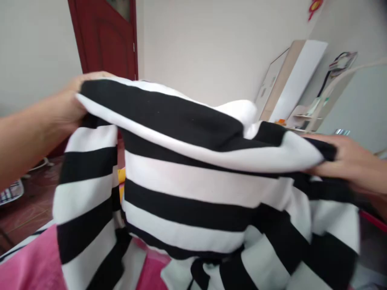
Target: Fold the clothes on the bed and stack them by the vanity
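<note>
A black-and-white striped long-sleeved top (193, 173) hangs stretched between my two hands. My left hand (79, 96) is closed on its upper left shoulder, with the fingers mostly behind the cloth. At the other shoulder, lower in the picture, my right hand (341, 157) grips the fabric, somewhat blurred. Both striped sleeves dangle below my hands, and the top's lower part bunches near the bottom edge. White cloth bulges up behind the folded upper edge, right of centre.
Pink fabric (33, 262) lies below the top. A dark red door (109, 44) stands in the far wall. On the right are a tall white and beige panel (293, 76) and small shelves (305, 117). A white wire basket (12, 192) sits on the floor at left.
</note>
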Available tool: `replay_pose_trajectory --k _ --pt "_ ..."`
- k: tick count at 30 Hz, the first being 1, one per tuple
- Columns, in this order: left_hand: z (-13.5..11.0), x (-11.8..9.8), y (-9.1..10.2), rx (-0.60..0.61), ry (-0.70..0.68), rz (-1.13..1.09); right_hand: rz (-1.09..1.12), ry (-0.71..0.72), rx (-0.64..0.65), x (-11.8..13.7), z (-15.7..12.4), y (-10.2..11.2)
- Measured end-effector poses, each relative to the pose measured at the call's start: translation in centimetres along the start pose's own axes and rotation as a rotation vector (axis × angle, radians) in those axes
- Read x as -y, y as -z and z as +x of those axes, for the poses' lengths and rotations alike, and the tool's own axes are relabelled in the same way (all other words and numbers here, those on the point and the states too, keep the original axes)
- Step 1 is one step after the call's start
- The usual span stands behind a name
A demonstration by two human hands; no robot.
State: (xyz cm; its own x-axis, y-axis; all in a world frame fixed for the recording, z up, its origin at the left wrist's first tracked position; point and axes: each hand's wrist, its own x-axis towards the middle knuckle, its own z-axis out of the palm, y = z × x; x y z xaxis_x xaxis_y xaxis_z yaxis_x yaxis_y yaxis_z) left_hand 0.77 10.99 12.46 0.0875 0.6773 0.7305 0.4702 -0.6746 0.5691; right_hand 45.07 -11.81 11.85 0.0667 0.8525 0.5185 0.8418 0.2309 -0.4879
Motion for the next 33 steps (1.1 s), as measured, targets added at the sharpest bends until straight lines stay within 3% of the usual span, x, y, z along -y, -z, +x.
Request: replay_pose_trajectory --k 2,4,5,7,10,12,14,16,19,23,26,28,29,30,32,33 --pt "1.8 2.1 -3.0 0.083 -0.008 -0.032 -0.14 0.017 -0.113 -1.6 3.3 -2.5" --pt "2.5 4.5 -6.5 0.078 0.068 0.259 -0.334 0.023 -0.239 -3.3 5.7 -5.7" --pt "2.2 5.8 -8.2 0.081 0.094 0.316 -0.406 0.011 -0.229 -4.1 6.1 -7.4" --pt "0.1 8.1 -11.1 0.151 0.072 0.368 -0.431 0.059 -0.083 -4.8 5.2 -10.8" --pt "-5.8 10.0 -13.7 0.437 -0.2 0.389 -0.418 0.171 0.263 -4.4 0.0 -14.9" --pt "-10.3 9.9 -13.9 0.623 -0.336 0.319 -0.384 0.161 0.474 -3.6 -4.4 -16.2" --pt "-14.1 8.9 -13.0 0.786 -0.38 0.23 -0.351 0.106 0.6 -2.9 -8.1 -16.7" --pt "-16.8 7.7 -11.7 0.915 -0.362 0.172 -0.353 0.054 0.642 -2.6 -10.8 -16.8" --pt "-18.9 6.6 -9.8 1.046 -0.286 0.151 -0.405 -0.025 0.641 -2.3 -12.9 -17.3" --pt "-19.9 7.4 -8.5 1.166 -0.285 0.171 -0.326 -0.083 0.643 -1.8 -12.8 -16.8" --pt "-20.1 8.5 -8.1 1.234 -0.31 0.152 -0.035 -0.08 0.802 -2.7 -10.6 -13.8" --pt "-20.1 9.0 -8.1 1.245 -0.313 0.121 0.15 -0.179 0.859 -4.6 -8.3 -10.8" --pt "-20.1 9.1 -8.2 1.237 -0.312 0.11 0.18 -0.25 0.792 -6.0 -7.1 -9.3" --pt "-20.1 9.1 -8.3 1.225 -0.312 0.108 0.179 -0.32 0.619 -7.4 -5.9 -8.1" --pt "-20.1 8.9 -8.5 1.195 -0.315 0.125 0.146 -0.427 0.007 -10.0 -4.2 -6.7" --pt "-20.2 8.7 -8.6 1.176 -0.319 0.14 0.124 -0.437 -0.238 -10.9 -3.8 -6.6"
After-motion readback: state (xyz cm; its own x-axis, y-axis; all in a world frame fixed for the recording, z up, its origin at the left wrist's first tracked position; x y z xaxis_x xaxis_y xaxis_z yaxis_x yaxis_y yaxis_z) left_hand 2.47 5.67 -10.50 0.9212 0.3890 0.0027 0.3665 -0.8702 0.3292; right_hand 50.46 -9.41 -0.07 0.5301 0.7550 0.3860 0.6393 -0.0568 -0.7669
